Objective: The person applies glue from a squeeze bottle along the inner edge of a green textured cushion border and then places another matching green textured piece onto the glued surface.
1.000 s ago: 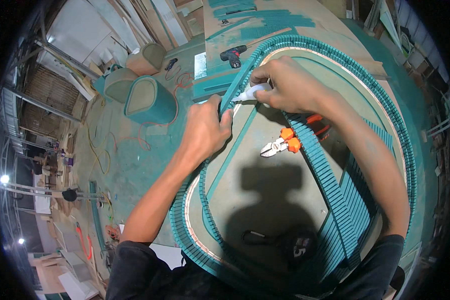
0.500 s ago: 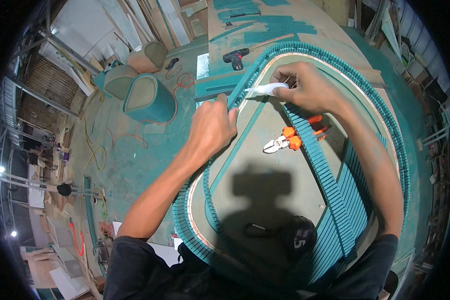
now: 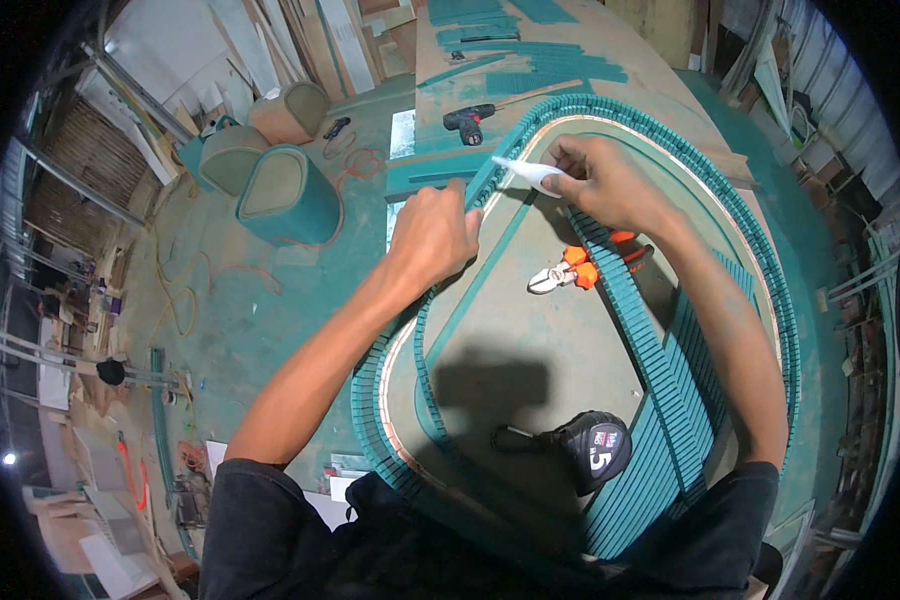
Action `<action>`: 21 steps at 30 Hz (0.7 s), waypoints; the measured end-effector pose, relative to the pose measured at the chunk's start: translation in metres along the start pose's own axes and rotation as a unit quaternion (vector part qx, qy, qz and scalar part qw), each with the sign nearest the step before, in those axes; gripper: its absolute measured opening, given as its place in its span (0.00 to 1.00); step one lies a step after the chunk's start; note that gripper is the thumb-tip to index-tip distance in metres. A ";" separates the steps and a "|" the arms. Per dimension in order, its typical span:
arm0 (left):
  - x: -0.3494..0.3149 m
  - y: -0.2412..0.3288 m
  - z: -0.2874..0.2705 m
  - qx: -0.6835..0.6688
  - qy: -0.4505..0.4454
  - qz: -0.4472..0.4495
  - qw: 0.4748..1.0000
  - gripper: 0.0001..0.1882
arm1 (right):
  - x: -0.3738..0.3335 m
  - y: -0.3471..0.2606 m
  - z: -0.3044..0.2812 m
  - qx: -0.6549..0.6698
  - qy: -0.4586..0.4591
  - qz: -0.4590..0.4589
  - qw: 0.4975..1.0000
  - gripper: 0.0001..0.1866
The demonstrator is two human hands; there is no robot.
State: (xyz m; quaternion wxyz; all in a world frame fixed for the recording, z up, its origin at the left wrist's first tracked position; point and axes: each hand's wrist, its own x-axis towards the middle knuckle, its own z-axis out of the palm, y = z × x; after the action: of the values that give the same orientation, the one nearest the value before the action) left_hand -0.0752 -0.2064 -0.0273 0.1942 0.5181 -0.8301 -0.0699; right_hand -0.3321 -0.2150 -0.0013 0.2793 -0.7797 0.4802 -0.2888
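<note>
My right hand (image 3: 610, 182) pinches a small white glue bottle (image 3: 537, 177) with a narrow nozzle. The nozzle tip lies at the green slotted strip (image 3: 486, 183) that runs round the edge of a rounded panel (image 3: 515, 350). Farther down that same edge, on the left, my left hand (image 3: 435, 235) is closed over the strip; its fingertips are hidden. Cutting pliers (image 3: 560, 276) with orange handles lie on the panel below my right hand, partly under a loose slotted strip (image 3: 630, 320).
A black tape measure (image 3: 595, 452) sits on the panel near me, beside several slotted strips (image 3: 635, 480). Beyond the panel, a cordless drill (image 3: 468, 122) lies on the worktable (image 3: 660, 90). Rounded green blocks (image 3: 288, 195) and an orange hose (image 3: 360, 165) are on the floor at left.
The bottle has tilted, its nozzle now pointing up and left along the strip. My left hand keeps its place on the strip. The view has shifted slightly, and the tape measure is out of my shadow.
</note>
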 end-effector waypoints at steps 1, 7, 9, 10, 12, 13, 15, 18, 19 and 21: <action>-0.001 -0.002 0.002 -0.007 0.001 0.001 1.000 0.18 | 0.000 0.002 0.000 0.032 0.004 0.013 0.999 0.09; 0.000 0.004 0.005 0.003 -0.007 0.000 1.000 0.18 | -0.037 -0.024 -0.014 0.095 0.063 0.003 0.993 0.14; -0.002 -0.003 0.006 0.017 0.000 -0.021 1.000 0.17 | -0.052 -0.048 0.002 0.088 0.065 0.015 0.994 0.14; -0.003 -0.008 0.006 0.008 -0.003 -0.010 1.000 0.17 | -0.060 -0.066 0.016 0.107 0.059 0.043 0.992 0.13; -0.001 -0.008 0.002 0.009 -0.014 -0.011 1.000 0.17 | -0.075 -0.076 0.040 0.070 0.070 0.008 0.995 0.11; 0.000 -0.007 0.003 0.005 -0.018 -0.001 1.000 0.17 | -0.081 -0.078 0.049 0.066 0.067 0.015 0.995 0.11; 0.004 -0.003 0.003 0.049 -0.050 -0.022 0.997 0.18 | -0.092 -0.080 0.057 0.076 0.056 0.024 0.995 0.13; 0.001 0.006 0.001 0.033 -0.047 -0.037 0.998 0.18 | -0.103 -0.082 0.060 0.063 0.042 0.041 0.996 0.13; 0.000 0.004 0.003 0.022 -0.039 -0.031 0.999 0.18 | -0.105 -0.081 0.062 0.063 0.044 0.037 0.996 0.14; 0.001 -0.001 0.002 0.008 -0.044 -0.029 0.999 0.18 | -0.103 -0.074 0.068 0.053 0.044 0.046 0.997 0.14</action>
State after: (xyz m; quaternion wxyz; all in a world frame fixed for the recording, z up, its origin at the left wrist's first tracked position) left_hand -0.0759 -0.2079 -0.0294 0.1516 0.5402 -0.8227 -0.0915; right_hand -0.2776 -0.0823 -0.0133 0.3123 -0.7274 0.5111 -0.3348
